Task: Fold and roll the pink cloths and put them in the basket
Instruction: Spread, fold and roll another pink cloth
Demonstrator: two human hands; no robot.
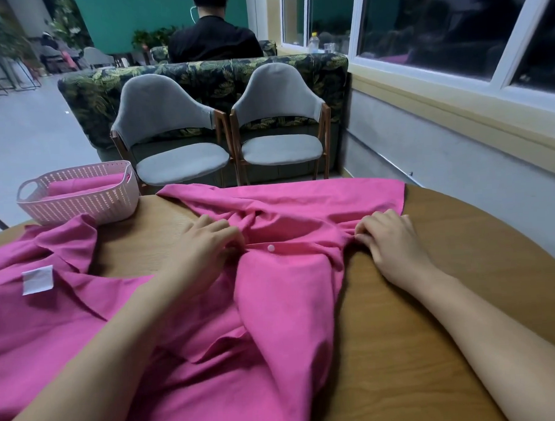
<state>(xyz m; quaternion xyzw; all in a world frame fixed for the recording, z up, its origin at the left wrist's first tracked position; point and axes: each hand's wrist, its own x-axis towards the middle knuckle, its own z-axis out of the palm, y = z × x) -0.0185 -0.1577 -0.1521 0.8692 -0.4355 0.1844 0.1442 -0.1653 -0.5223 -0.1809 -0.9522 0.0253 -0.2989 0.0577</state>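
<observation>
A crumpled pink cloth (282, 283), a shirt with a white button on its placket, lies across the round wooden table (432, 299). My left hand (207, 245) pinches the placket left of the button. My right hand (389, 240) pinches a bunched fold of the same cloth at its right side. A second pink cloth (45, 316) with a white label lies spread at the left. A pale pink woven basket (78, 203) stands at the far left of the table, with rolled pink cloths (81, 185) inside.
Two grey chairs (171, 141) stand just beyond the table's far edge, with a leaf-patterned sofa behind them. A wall with windows (453, 43) runs along the right. A person in black sits far back, facing away.
</observation>
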